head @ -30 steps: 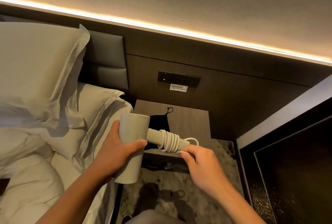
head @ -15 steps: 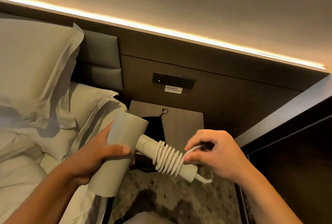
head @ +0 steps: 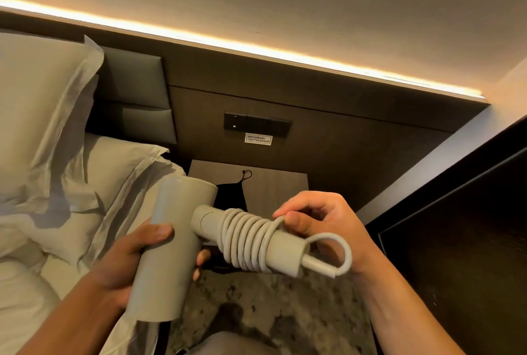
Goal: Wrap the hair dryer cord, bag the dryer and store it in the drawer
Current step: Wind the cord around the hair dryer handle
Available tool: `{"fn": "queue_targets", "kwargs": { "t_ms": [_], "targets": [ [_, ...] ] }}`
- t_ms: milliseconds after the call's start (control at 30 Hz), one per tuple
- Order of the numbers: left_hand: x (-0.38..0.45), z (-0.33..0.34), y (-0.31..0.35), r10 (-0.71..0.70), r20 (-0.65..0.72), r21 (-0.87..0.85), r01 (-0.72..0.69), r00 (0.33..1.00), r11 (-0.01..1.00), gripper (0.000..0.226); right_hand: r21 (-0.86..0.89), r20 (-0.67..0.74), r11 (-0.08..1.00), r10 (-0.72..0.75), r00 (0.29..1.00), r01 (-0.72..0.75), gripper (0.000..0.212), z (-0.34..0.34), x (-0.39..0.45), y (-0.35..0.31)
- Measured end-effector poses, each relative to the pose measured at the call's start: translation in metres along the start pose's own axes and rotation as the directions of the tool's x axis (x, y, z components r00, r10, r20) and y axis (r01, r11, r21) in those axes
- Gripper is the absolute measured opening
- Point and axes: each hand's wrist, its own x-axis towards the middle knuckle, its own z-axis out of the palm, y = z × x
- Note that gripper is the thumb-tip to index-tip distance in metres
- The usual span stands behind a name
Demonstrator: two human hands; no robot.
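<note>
A pale grey hair dryer (head: pixel 168 252) is held in mid-air over the floor beside the bed. My left hand (head: pixel 125 257) grips its barrel, thumb on top. The cord (head: pixel 245 240) is coiled in several turns around the handle, which points right. My right hand (head: pixel 316 223) pinches the cord's last turn against the handle near its end. A short loop of cord sticks out past the handle's end. A black drawstring bag (head: pixel 231 192) lies on the nightstand (head: pixel 279 186) behind the dryer, partly hidden by it.
A bed with white pillows (head: pixel 42 115) and rumpled sheets fills the left. A dark wood wall panel carries a switch plate (head: pixel 256 125) above the nightstand. A dark cabinet (head: pixel 462 240) stands at the right. Patterned carpet (head: pixel 271 312) lies below.
The dryer has come closer to me and tilted, handle end lower. My right hand has laid one more stretch of cord along the handle and now pinches it there.
</note>
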Motion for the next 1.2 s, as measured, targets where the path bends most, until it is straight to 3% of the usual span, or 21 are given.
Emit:
{"fn": "queue_targets", "kwargs": {
  "t_ms": [167, 300, 467, 633, 800, 1000, 1067, 1200],
  "targets": [
    [0.003, 0.003, -0.014, -0.013, -0.193, -0.099, -0.006, 0.981, 0.995, 0.066, -0.012, -0.095, 0.999, -0.050, 0.994, 0.049, 0.022, 0.014, -0.006, 0.018],
    [0.006, 0.018, -0.019, 0.017, -0.331, -0.151, -0.071, 0.943, 0.986, 0.083, 0.079, -0.115, 0.994, 0.087, 0.990, -0.079, 0.038, 0.028, -0.012, 0.030],
    [0.008, 0.016, -0.026, 0.066, -0.423, -0.170, -0.151, 0.904, 0.974, 0.049, 0.099, -0.067, 0.993, 0.077, 0.995, -0.070, 0.026, 0.036, -0.012, 0.028],
    [0.007, 0.015, -0.032, 0.046, -0.403, -0.112, -0.099, 0.914, 0.989, 0.056, 0.068, -0.277, 0.985, 0.171, 0.946, -0.158, 0.019, 0.044, -0.006, 0.030],
    [0.003, 0.018, -0.040, 0.086, -0.497, -0.072, -0.140, 0.863, 0.987, 0.052, 0.038, -0.334, 0.969, 0.242, 0.911, -0.243, 0.003, 0.045, -0.006, 0.037],
    [0.001, 0.021, -0.043, 0.151, -0.562, -0.016, -0.193, 0.813, 0.981, 0.047, 0.011, -0.365, 0.959, 0.266, 0.892, -0.282, 0.035, 0.051, -0.009, 0.042],
    [0.002, 0.021, -0.043, 0.135, -0.570, -0.045, -0.195, 0.810, 0.980, 0.047, -0.009, -0.369, 0.963, 0.248, 0.896, -0.270, 0.036, 0.052, -0.010, 0.043],
    [0.005, 0.018, -0.043, 0.083, -0.533, -0.182, -0.210, 0.842, 0.961, 0.039, -0.037, -0.391, 0.980, 0.167, 0.905, -0.197, 0.011, 0.047, -0.011, 0.044]
  ]
}}
